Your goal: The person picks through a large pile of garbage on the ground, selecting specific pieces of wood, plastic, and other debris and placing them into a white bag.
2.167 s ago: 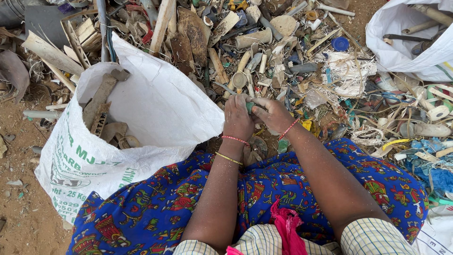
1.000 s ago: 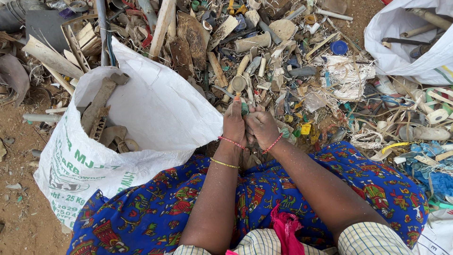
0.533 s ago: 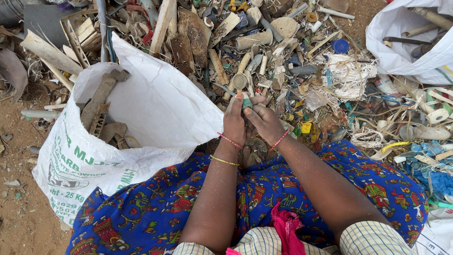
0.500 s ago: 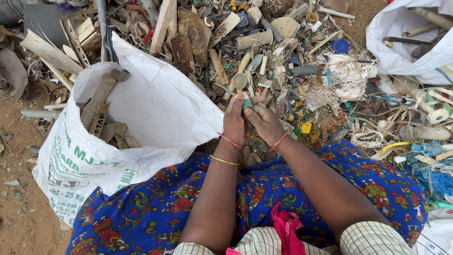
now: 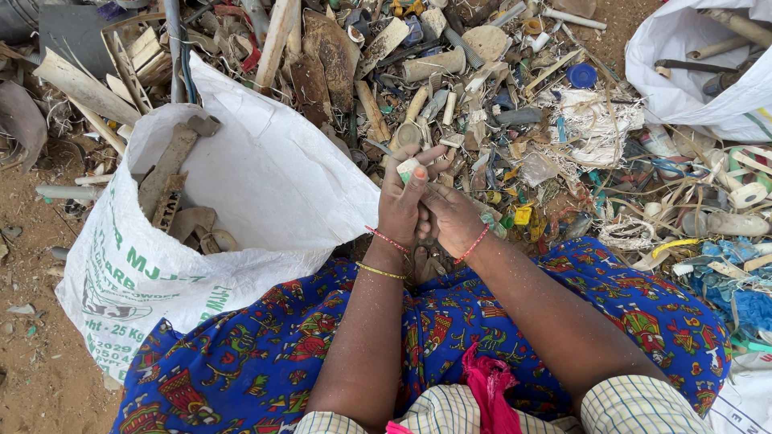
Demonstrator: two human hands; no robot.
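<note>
A small pale plastic scrap [image 5: 408, 169] is pinched in the left hand [image 5: 400, 210], steadied by the right hand [image 5: 452, 219], beside the open white woven sack [image 5: 265, 201].

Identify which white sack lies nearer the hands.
The left sack, open beside the left hand. The other sack sits in the far right corner.

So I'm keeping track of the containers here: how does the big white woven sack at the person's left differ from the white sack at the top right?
The big white woven sack lies wholly in view, mouth open toward the person, with green print on its side; the white sack at the top right is cut off by the frame. The near one holds flat brownish scraps, the far one long rods. Both are white and part-filled.
</note>
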